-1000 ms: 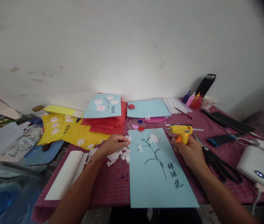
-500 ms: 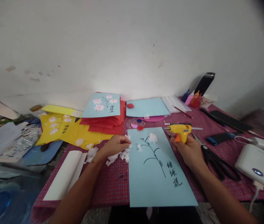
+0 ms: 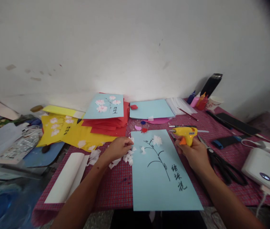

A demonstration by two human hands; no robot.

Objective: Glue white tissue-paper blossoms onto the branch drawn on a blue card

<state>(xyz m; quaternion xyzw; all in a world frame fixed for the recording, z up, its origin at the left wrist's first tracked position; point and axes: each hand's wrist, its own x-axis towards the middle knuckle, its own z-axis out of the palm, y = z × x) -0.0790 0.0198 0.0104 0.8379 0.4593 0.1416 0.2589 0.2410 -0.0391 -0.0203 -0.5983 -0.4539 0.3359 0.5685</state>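
A light blue sheet (image 3: 154, 190) lies before me, with a black-drawn branch and black brush characters. A fluffy white paper flower (image 3: 157, 140) and a smaller white paper tuft (image 3: 143, 150) sit on its upper part. My right hand (image 3: 194, 154) grips a yellow hot glue gun (image 3: 184, 133), its nozzle pointing left above the sheet's upper right edge. At the sheet's left edge, my left hand (image 3: 120, 148) is closed in a pinch; what its fingertips hold cannot be made out. Crumpled white paper pieces (image 3: 128, 158) lie just under and beside it.
Black-handled scissors (image 3: 225, 167) and a white power bank (image 3: 263, 171) lie at right. A finished blue flower card (image 3: 103, 106) tops a red paper stack (image 3: 108, 125). Yellow sheets (image 3: 77, 136) and a folded white paper (image 3: 63, 178) are left. Paint bottles (image 3: 198, 100) stand at the back.
The view has shifted very slightly. My left fingers have curled a little more at the sheet's edge; the glue gun stays in my right hand in nearly the same place.
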